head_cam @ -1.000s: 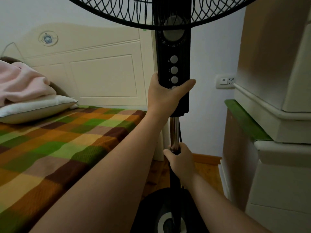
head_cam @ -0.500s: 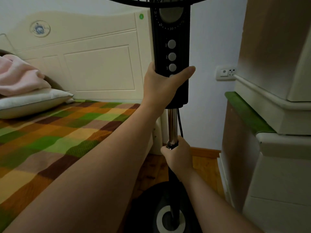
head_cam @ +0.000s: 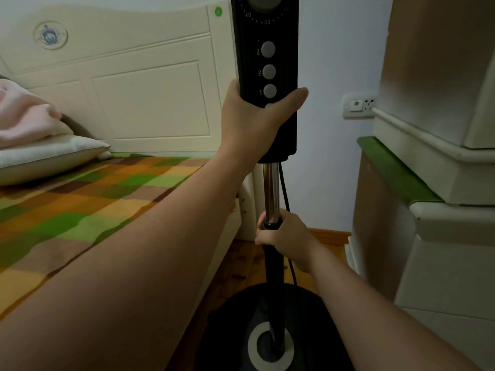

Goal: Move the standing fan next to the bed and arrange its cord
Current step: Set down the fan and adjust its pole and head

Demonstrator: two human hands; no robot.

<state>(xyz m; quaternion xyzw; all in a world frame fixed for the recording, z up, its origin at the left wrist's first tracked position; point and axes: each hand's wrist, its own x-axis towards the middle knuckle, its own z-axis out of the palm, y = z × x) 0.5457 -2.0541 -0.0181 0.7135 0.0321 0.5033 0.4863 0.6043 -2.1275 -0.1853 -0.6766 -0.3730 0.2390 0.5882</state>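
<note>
The black standing fan (head_cam: 267, 36) stands upright between the bed (head_cam: 88, 207) and a cabinet. Only its control column, chrome pole and round base (head_cam: 308, 311) show; the head is cut off at the top. My left hand (head_cam: 254, 121) grips the control column just below the speed buttons. My right hand (head_cam: 286, 236) grips the pole at the black collar where chrome meets the lower tube. The black cord (head_cam: 285, 191) hangs down behind the pole toward the base.
A cream headboard (head_cam: 134, 84) backs the bed, with a pillow (head_cam: 45, 156) and pink blanket at left. A wall socket (head_cam: 360, 105) sits right of the fan. A cream cabinet (head_cam: 442, 223) with a green edge crowds the right side. Wooden floor shows around the base.
The view has dropped and drawn closer, so the fan's grille has left the top of the frame. Both hands keep the same grips on column and pole.
</note>
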